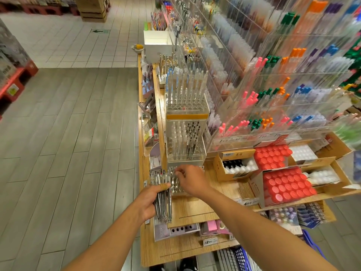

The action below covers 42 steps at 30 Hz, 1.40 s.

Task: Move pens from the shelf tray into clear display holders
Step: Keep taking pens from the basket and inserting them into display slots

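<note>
Pens (pixel 163 200) bundled in left hand (pixel 148 202) fingers may slip and scatter; right hand (pixel 190 179) fingers, pinched over clear holder (pixel 178 182), may miss holes.

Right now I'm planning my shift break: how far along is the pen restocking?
Partly done. The two taller clear holders behind already stand stocked with pens. In hand: the left hand grips a bundle of pens, while the right hand reaches over the nearest holder. Left: that bundle, since many of its holes look empty.
</note>
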Each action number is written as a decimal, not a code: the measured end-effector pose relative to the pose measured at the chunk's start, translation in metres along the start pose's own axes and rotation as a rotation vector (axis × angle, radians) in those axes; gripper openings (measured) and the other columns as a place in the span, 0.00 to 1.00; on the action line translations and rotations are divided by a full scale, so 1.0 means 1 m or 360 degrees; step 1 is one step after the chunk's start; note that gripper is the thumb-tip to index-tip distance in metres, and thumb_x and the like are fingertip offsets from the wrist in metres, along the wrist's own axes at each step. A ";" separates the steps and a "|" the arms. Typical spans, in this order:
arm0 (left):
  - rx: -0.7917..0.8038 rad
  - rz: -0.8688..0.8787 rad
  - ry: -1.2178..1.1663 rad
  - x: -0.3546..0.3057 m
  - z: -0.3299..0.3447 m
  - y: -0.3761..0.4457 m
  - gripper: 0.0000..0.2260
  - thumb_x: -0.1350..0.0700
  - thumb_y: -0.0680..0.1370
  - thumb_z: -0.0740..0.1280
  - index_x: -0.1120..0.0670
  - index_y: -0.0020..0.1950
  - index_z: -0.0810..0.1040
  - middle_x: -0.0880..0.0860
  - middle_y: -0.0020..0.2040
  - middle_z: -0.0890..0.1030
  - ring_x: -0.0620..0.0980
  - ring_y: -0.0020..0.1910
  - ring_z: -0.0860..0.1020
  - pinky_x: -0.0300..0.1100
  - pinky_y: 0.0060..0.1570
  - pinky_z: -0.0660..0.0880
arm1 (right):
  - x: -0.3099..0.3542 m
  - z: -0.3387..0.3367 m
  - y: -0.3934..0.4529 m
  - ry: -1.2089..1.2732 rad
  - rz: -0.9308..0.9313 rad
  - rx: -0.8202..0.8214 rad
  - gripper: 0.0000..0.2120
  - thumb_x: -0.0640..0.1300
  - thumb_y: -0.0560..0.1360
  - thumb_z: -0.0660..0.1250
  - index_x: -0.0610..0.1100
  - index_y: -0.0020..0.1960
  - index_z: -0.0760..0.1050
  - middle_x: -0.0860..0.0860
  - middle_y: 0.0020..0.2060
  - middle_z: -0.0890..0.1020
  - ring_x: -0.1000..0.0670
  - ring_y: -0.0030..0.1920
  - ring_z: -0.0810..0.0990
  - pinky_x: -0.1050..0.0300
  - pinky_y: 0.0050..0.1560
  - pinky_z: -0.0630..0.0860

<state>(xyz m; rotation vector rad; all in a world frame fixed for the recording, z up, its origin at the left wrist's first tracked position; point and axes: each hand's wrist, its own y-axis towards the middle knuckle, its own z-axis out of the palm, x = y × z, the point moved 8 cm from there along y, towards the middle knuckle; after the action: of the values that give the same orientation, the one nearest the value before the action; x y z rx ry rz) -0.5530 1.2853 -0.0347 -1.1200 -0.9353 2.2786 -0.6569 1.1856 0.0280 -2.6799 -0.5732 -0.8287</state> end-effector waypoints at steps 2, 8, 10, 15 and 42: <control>-0.0002 0.0004 0.0005 -0.001 0.001 -0.001 0.14 0.61 0.67 0.75 0.63 0.50 0.80 0.58 0.37 0.80 0.53 0.33 0.78 0.46 0.36 0.77 | 0.001 -0.002 0.000 0.0053 0.0027 0.0021 0.10 0.46 0.80 0.62 0.48 0.54 0.81 0.51 0.43 0.85 0.47 0.46 0.82 0.52 0.54 0.74; -0.0016 0.0058 0.0057 -0.005 0.004 -0.005 0.26 0.63 0.69 0.75 0.66 0.64 0.73 0.59 0.39 0.79 0.54 0.34 0.79 0.47 0.35 0.79 | 0.005 0.004 -0.004 0.0491 0.0107 0.0345 0.14 0.51 0.78 0.66 0.43 0.57 0.79 0.51 0.43 0.80 0.53 0.42 0.78 0.60 0.41 0.74; -0.0029 0.0068 0.0081 -0.005 0.003 -0.005 0.30 0.65 0.70 0.75 0.67 0.70 0.68 0.60 0.40 0.80 0.55 0.35 0.79 0.47 0.34 0.80 | 0.006 0.003 -0.004 0.0473 0.0121 0.0386 0.14 0.51 0.78 0.67 0.42 0.58 0.78 0.49 0.44 0.80 0.52 0.44 0.77 0.59 0.43 0.73; 0.0012 0.0049 0.0051 -0.001 0.004 -0.008 0.27 0.63 0.69 0.75 0.68 0.66 0.73 0.60 0.39 0.81 0.54 0.32 0.80 0.47 0.33 0.81 | 0.006 -0.007 -0.001 0.0731 0.0231 0.0507 0.03 0.42 0.79 0.65 0.42 0.49 0.73 0.48 0.38 0.80 0.51 0.37 0.79 0.62 0.33 0.73; -0.0108 -0.0017 -0.0129 0.003 -0.026 -0.009 0.15 0.62 0.68 0.74 0.64 0.53 0.79 0.61 0.39 0.82 0.53 0.31 0.82 0.45 0.30 0.80 | 0.001 0.009 0.007 -0.0529 -0.0420 0.0093 0.05 0.44 0.79 0.63 0.44 0.50 0.75 0.47 0.47 0.79 0.46 0.47 0.76 0.52 0.45 0.74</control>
<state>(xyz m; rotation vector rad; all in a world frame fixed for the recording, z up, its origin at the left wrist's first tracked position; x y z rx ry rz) -0.5325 1.3032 -0.0410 -1.0546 -1.0543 2.3143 -0.6486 1.1827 0.0198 -2.7408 -1.0285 -0.4146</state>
